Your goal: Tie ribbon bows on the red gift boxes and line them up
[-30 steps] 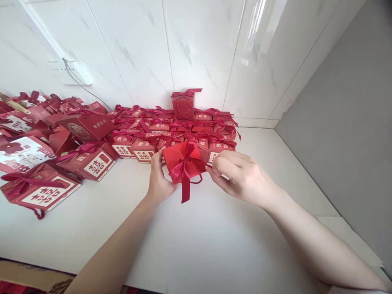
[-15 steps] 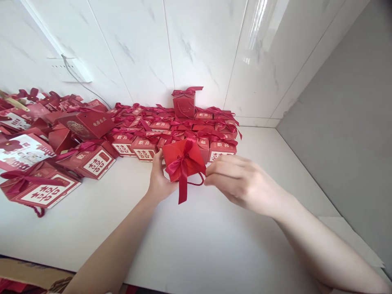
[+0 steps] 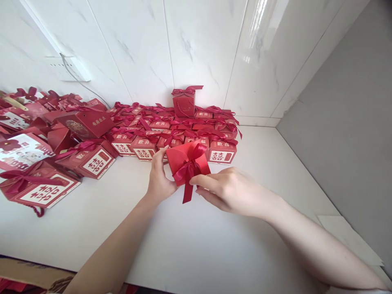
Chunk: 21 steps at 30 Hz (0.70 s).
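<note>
A small red gift box (image 3: 176, 154) is held up above the table, its top tilted towards me. My left hand (image 3: 159, 181) grips it from the left side, thumb low and fingers behind. A dark red ribbon (image 3: 188, 192) is tied in a bow across the box's top, one tail hanging down the front. At the bow's lower right, my right hand (image 3: 231, 188) is closed in a pinch, with thumb and forefinger on the ribbon. The exact spot between those fingertips is partly hidden.
Rows of finished-looking red boxes (image 3: 222, 155) with bows stand against the tiled wall, one box (image 3: 183, 104) on top. More boxes (image 3: 45, 190) are heaped at the left. A white sheet (image 3: 349, 237) lies on the white table (image 3: 196, 253) at the right.
My right hand has moved left from the box's right side onto the ribbon at the bow. The box has shifted slightly right and turned a little; the cord handle is now out of sight.
</note>
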Each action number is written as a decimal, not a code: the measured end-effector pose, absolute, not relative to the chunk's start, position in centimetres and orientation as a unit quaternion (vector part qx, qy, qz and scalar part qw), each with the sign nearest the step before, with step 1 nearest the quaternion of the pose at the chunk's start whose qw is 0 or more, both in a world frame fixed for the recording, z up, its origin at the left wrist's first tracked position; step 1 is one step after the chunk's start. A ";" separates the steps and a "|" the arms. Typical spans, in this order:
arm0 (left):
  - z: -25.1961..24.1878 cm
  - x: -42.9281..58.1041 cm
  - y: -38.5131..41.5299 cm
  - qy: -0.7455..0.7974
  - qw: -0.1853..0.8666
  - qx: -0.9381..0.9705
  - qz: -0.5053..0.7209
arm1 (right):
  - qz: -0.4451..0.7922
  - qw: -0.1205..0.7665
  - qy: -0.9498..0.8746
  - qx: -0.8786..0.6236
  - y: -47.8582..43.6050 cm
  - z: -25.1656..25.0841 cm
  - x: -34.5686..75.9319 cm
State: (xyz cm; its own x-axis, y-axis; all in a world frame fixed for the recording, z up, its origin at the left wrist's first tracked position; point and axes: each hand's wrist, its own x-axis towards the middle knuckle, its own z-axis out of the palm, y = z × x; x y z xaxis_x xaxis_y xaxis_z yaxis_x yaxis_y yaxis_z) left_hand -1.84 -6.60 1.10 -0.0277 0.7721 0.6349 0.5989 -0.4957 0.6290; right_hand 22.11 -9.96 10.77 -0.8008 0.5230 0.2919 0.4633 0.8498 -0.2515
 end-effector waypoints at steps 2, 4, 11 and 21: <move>1.2 -1.9 -6.8 0.499 0.063 0.697 0.511 | 0.185 0.181 -0.929 -0.266 -10.1 11.1 22.2; 1.2 -1.9 -6.8 0.497 0.059 0.695 0.516 | 0.284 0.177 -0.908 -0.254 -10.1 11.4 22.3; 1.5 -1.8 -7.1 0.469 0.086 0.708 0.521 | 0.458 0.144 -0.855 -0.196 -9.4 11.9 22.6; 1.8 -1.6 -7.2 0.465 0.110 0.707 0.521 | 0.428 0.208 -0.828 -0.298 -8.8 14.0 25.3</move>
State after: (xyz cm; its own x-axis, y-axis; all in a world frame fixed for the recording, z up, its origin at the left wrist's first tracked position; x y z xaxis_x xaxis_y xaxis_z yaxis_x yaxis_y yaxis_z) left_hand -1.64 -7.23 1.81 0.0250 0.7724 0.6346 0.5433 -0.5434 0.6400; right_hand 25.31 -8.82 14.04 -0.7360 0.6711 0.0891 0.3154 0.4563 -0.8321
